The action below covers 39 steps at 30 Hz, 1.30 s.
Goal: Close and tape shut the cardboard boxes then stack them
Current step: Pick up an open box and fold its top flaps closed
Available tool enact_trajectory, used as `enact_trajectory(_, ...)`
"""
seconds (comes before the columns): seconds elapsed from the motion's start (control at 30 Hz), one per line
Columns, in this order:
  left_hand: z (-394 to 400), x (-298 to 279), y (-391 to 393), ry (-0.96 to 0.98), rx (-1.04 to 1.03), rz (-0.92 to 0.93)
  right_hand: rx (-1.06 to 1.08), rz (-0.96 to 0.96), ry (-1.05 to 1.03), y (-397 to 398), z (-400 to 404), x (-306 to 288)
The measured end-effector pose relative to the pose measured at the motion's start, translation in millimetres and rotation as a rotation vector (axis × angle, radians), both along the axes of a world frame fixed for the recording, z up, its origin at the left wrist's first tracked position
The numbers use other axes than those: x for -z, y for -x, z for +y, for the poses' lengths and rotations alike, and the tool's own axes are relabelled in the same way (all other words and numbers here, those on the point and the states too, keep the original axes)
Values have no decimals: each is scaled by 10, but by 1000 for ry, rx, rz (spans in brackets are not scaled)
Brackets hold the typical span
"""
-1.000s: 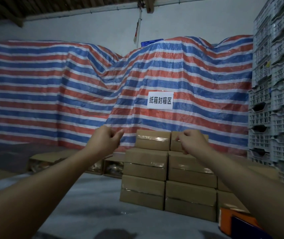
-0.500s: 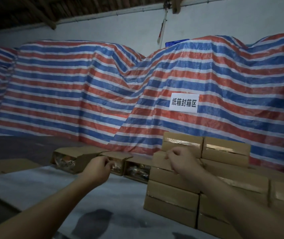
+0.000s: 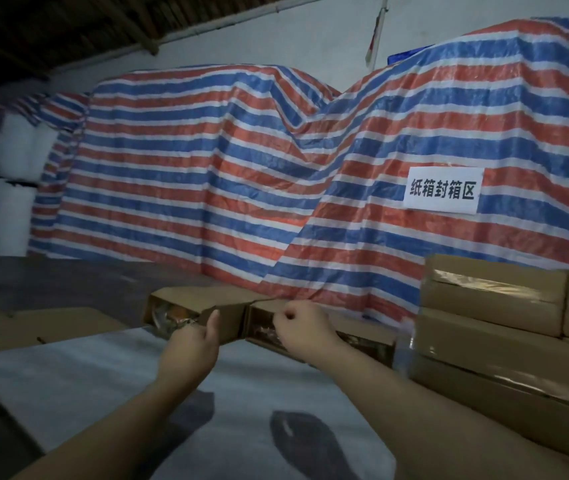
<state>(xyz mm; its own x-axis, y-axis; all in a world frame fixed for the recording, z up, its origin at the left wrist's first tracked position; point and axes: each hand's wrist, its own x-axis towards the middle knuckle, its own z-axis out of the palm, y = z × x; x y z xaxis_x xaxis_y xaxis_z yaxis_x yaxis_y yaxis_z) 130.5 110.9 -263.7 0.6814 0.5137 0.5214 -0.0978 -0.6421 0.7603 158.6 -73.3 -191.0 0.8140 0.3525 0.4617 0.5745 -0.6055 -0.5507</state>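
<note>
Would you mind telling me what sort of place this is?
Probably a warehouse packing area: taped cardboard boxes stacked on the right, goods under a striped tarpaulin, and a printed paper sign pinned to it.

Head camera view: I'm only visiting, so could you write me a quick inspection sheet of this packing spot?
Surface: pale grey sheet on the floor, with dark shadow patches.
Job's things: open cardboard boxes lying ahead, contents showing; taped boxes stacked at right.
Clutter: flat cardboard at left.
Hands: left hand reaches toward an open box, thumb up; right hand has curled fingers; whether either touches a box cannot be told.
Cables: nothing seen.
Surroundings: striped tarpaulin over piles, bearing a white sign; white wall behind.
</note>
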Motion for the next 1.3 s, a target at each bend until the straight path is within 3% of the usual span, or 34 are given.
enact_trajectory(0.17,441,56,-376,94,-53,45,-49,20,147,-530,719,106)
enact_trajectory(0.33,716,236,-487,240,-161,-17,21,-159,394,-1003,1418,255)
enact_trajectory(0.5,701,195,-498,340,-146,-63,75,-292,355,-1205,1979,433)
enact_trajectory(0.63,711,213,-519,399,-195,-56,91,-273,401,-1248,2113,477)
enact_trajectory(0.77,679,238,-500,401,-151,-27,123,-378,566,-1254,2038,448)
enact_trajectory(0.87,661,199,-441,330,-152,-9,108,-377,540,-1220,1943,402)
enact_trajectory(0.97,632,126,-359,442,-237,36,76,-295,384,-1142,1759,296)
enact_trajectory(1.13,693,102,-181,400,-391,-80,39,-224,244,-869,1415,-42)
enact_trajectory(1.23,622,-55,27,564,-278,-154,59,-122,244,-651,1200,-276)
enact_trajectory(1.3,582,-187,186,545,-165,-174,50,-32,230,-508,1025,-428)
